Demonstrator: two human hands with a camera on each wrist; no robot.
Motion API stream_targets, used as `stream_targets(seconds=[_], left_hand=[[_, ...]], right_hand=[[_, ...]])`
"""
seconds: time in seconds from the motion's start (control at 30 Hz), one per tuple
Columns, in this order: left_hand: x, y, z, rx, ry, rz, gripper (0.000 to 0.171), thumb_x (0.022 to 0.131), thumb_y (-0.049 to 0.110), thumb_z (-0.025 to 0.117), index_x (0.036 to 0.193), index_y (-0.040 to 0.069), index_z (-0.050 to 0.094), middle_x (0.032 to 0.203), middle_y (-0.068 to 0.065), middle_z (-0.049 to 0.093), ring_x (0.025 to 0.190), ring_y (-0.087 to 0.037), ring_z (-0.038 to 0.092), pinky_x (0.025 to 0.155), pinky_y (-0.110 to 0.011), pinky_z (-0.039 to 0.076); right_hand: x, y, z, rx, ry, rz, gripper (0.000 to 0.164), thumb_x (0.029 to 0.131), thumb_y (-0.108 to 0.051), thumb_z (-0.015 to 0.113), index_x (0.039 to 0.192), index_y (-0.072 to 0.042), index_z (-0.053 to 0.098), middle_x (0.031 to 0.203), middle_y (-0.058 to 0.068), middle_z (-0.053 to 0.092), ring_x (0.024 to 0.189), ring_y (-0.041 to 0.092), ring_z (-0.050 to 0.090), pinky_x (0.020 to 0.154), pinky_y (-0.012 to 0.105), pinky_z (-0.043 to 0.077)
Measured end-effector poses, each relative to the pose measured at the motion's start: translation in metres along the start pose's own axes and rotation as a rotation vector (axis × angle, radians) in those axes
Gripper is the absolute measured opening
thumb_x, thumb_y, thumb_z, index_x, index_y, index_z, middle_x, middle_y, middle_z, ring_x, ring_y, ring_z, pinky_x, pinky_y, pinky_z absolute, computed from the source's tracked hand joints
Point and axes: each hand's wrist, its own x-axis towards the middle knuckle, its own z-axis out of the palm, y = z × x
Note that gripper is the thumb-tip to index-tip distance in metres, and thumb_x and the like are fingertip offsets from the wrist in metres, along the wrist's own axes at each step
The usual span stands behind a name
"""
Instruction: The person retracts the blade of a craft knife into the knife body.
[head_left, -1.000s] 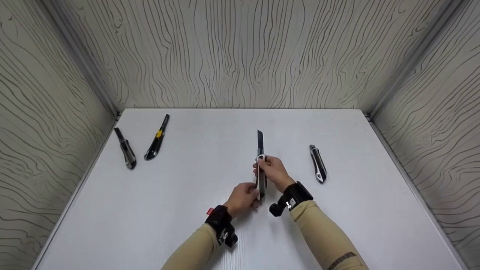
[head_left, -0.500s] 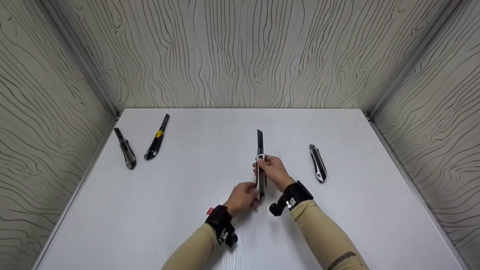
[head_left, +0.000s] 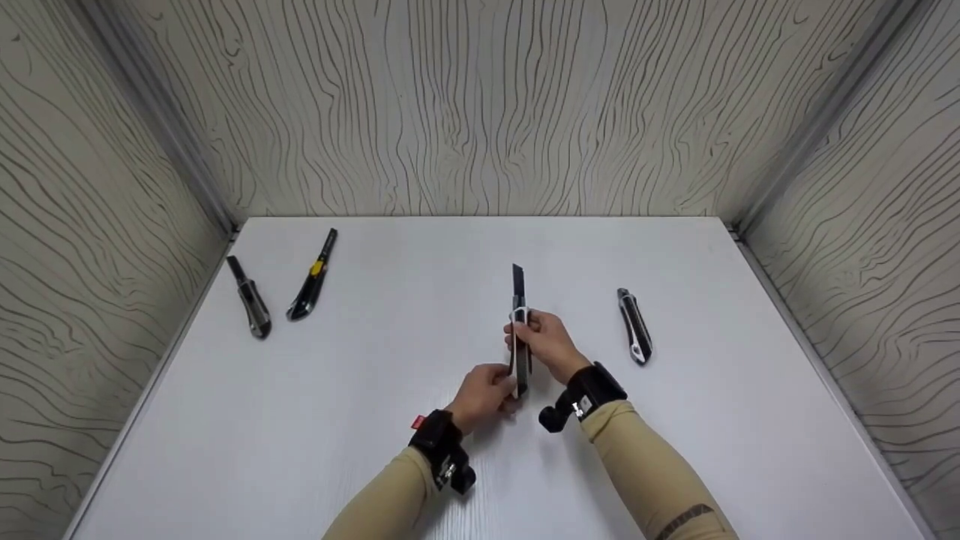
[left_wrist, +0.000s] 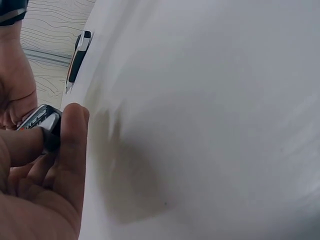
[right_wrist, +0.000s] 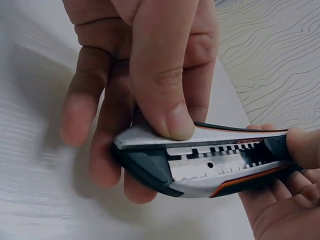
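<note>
Both hands hold one utility knife (head_left: 520, 360), silver and dark with orange trim, above the white table. Its long dark blade (head_left: 518, 280) sticks out, pointing to the far side. My left hand (head_left: 483, 394) pinches the rear end, thumb on top and fingers below, as the right wrist view shows. Around the front part grips my right hand (head_left: 553, 346), its thumb on the black slider (right_wrist: 273, 147). Notches along the slot show behind that slider. In the left wrist view only the knife's rear end (left_wrist: 50, 122) is seen between thumb and fingers.
Right of the hands lies another utility knife (head_left: 636, 328), no long blade showing. At the far left lie a grey utility knife (head_left: 250, 298) and a black one with a yellow slider (head_left: 313, 276), both with dark front ends pointing away. Wood-grain panels (head_left: 480, 105) enclose the white table (head_left: 375, 450).
The right thumb has slid slightly back toward the knife's rear, and a bit less blade shows past the nose. Both hands keep their hold in about the same place.
</note>
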Motion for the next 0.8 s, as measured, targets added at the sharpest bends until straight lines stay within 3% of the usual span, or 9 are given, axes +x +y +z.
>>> stream_targets(seconds=[0.2,0.43,0.6,0.8], left_hand=[[0.010,-0.016,0.000,-0.018,0.001,-0.019,0.022,0.097,0.006,0.051,0.109,-0.006,0.064,0.088,-0.025,0.071,0.067,-0.017,0.065,0.063,-0.034,0.058],[0.010,-0.014,-0.002,-0.020,0.042,-0.012,0.024,0.097,0.008,0.053,0.117,-0.004,0.062,0.091,-0.020,0.072,0.074,-0.023,0.070,0.064,-0.030,0.057],[0.009,-0.012,0.000,-0.022,0.055,-0.017,0.028,0.098,0.009,0.053,0.121,-0.003,0.061,0.093,-0.016,0.070,0.082,-0.032,0.072,0.069,-0.036,0.060],[0.010,-0.013,0.002,-0.165,-0.012,-0.051,0.034,0.100,0.009,0.047,0.130,-0.008,0.050,0.108,-0.021,0.067,0.097,-0.036,0.069,0.083,-0.043,0.059]], right_hand=[[0.000,0.000,0.000,0.008,-0.005,-0.007,0.030,0.100,-0.005,0.049,0.126,0.011,0.050,0.112,0.022,0.066,0.089,0.015,0.066,0.082,0.028,0.055],[0.001,0.000,-0.004,0.038,-0.048,-0.032,0.035,0.101,-0.009,0.049,0.131,0.009,0.047,0.117,0.020,0.065,0.094,0.014,0.067,0.088,0.028,0.055],[0.001,-0.001,-0.006,0.057,-0.057,-0.017,0.037,0.102,-0.015,0.051,0.132,0.006,0.048,0.117,0.017,0.066,0.096,0.014,0.068,0.090,0.029,0.055],[0.000,-0.003,-0.007,0.065,-0.035,-0.003,0.035,0.101,-0.014,0.052,0.129,0.006,0.052,0.115,0.018,0.067,0.096,0.016,0.069,0.089,0.031,0.056]])
